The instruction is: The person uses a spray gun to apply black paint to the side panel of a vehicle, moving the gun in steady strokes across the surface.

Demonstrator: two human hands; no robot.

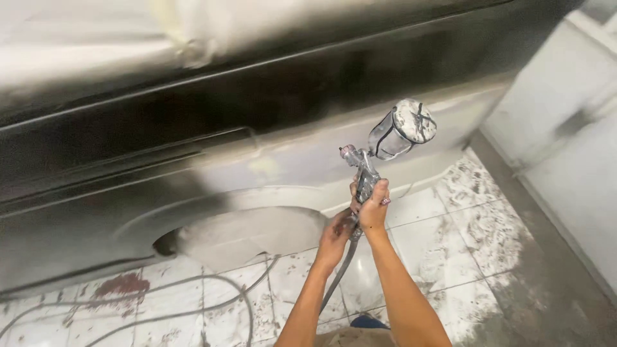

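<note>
- While held upright before the car body panel (257, 167), the spray gun (365, 173) shows a slim metal body, paint-crusted, with a translucent cup (402, 132) tilted on top, lid speckled white.
- Right hand (375, 207): fingers clamped round the gun's grip.
- Left hand (336, 236): closed on the gun's base, where the grey hose (334, 283) joins.
- Hose: smooth, round, drops between the forearms toward the floor.
- Panel: curved sheet, matte pale primer low down, dark sooty band above; rounded wheel arch (244, 234) masked with pale sheeting.
- Floor tiles (450, 250): square, glossy white, mottled with grey overspray; further hoses (193, 302) loop across them at left.
</note>
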